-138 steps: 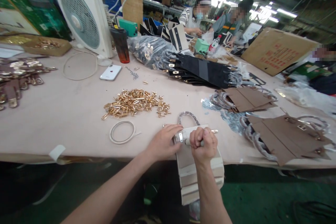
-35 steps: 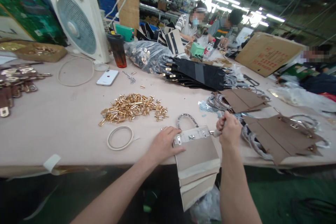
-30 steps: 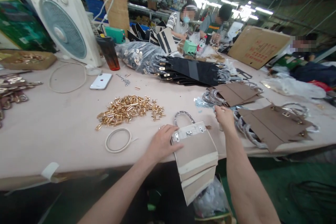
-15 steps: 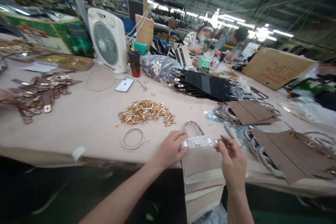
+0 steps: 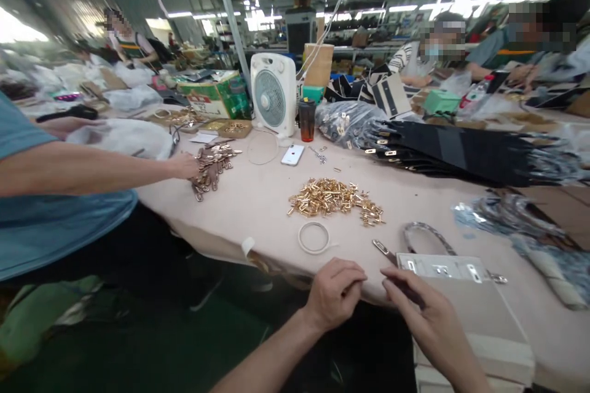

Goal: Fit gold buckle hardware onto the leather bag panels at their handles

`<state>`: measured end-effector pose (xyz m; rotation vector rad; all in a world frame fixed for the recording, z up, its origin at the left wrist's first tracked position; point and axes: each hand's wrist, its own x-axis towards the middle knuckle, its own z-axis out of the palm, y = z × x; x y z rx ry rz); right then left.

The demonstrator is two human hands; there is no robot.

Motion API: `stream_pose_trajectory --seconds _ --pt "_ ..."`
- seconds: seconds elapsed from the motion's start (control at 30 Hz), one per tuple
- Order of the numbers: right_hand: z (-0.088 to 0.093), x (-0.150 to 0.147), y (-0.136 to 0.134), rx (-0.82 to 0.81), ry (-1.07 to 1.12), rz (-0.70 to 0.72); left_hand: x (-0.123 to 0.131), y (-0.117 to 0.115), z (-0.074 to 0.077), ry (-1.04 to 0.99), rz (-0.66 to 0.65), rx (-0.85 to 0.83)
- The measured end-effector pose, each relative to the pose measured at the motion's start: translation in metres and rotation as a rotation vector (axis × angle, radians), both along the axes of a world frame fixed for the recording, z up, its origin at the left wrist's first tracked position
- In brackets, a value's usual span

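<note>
My left hand (image 5: 335, 295) is by the table's front edge, its fingers curled together; what they hold, if anything, is hidden. To its right, my right hand (image 5: 426, 316) has its thumb and fingers slightly apart, in front of the left side of a light beige handbag (image 5: 465, 304). Silver metal plates line the bag's top band, and a wrapped handle (image 5: 426, 230) arches behind it. A narrow strap with a metal slotted end (image 5: 383, 250) sticks out at the bag's left; a metal fitting (image 5: 498, 279) shows on the right.
A pile of small gold fittings (image 5: 332, 198) lies beyond a tape roll (image 5: 314, 237). Farther back stand a phone (image 5: 292, 155), a tumbler (image 5: 306, 120) and a fan (image 5: 275, 95). On the left, a co-worker's hand (image 5: 187, 166) touches brown straps (image 5: 212, 166). Black bag pieces (image 5: 461, 150) are stacked right.
The view has swung left, bringing a co-worker's arm and body into sight. Both my hands have come off the bag's top band; my right hand has shifted from its right end to its left side.
</note>
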<state>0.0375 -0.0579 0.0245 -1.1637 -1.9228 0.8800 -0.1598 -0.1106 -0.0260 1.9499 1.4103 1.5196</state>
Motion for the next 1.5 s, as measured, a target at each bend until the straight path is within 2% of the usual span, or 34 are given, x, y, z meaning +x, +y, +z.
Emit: stream_pose_trajectory --seconds 0.07,0.13,0.23,0.3,0.33,0.37,0.4,0.5,0.6,0.73,0.87,0.93,1.0,1.2,1.27,1.4,1.5 --pt "0.002 -0.014 0.002 0.033 -0.05 0.088 -0.022 -0.015 -0.002 -0.034 0.093 -0.023" --pt "-0.001 -0.025 -0.001 0.053 -0.097 0.175 -0.048 -0.031 -0.007 -0.037 0.237 -0.036" --pt "-0.013 -0.033 -0.01 0.046 -0.139 0.306 -0.096 -0.053 -0.016 -0.045 0.633 -0.034" --pt "-0.023 -0.036 -0.015 0.031 -0.156 0.376 -0.132 -0.065 -0.022 -0.125 0.948 -0.067" --pt "-0.027 -0.037 -0.018 0.025 -0.166 0.404 -0.148 -0.07 -0.025 -0.181 1.063 -0.121" --pt "-0.031 -0.039 -0.02 0.021 -0.18 0.427 -0.163 -0.074 -0.027 -0.23 1.13 -0.195" --pt "-0.033 -0.041 -0.023 0.021 -0.191 0.447 -0.176 -0.077 -0.029 -0.261 1.131 -0.281" --pt "-0.032 -0.049 -0.027 0.033 -0.204 0.491 -0.2 -0.083 -0.03 -0.281 1.034 -0.417" --pt "-0.028 -0.055 -0.03 0.042 -0.196 0.506 -0.209 -0.085 -0.023 -0.271 0.969 -0.457" --pt "-0.029 -0.053 -0.031 0.051 -0.193 0.479 -0.211 -0.085 -0.008 -0.211 0.855 -0.522" --pt "-0.031 -0.048 -0.032 0.032 -0.195 0.472 -0.203 -0.082 0.013 0.023 0.752 -0.585" --pt "-0.028 -0.046 -0.033 0.001 -0.201 0.476 -0.191 -0.078 0.026 0.127 0.711 -0.548" --pt "-0.021 -0.044 -0.035 -0.045 -0.211 0.477 -0.172 -0.071 0.041 0.148 0.633 -0.492" --pt "0.004 -0.028 -0.034 -0.141 -0.194 0.416 -0.095 -0.041 0.073 -0.003 0.193 -0.475" --pt "0.009 -0.016 -0.03 -0.122 -0.163 0.346 -0.07 -0.03 0.08 -0.036 0.048 -0.5" --pt "0.02 0.016 -0.022 0.001 -0.091 0.101 -0.031 -0.008 0.092 -0.025 -0.201 -0.61" --pt "0.035 0.036 -0.022 0.104 -0.058 -0.003 -0.012 0.004 0.097 0.041 -0.316 -0.6"
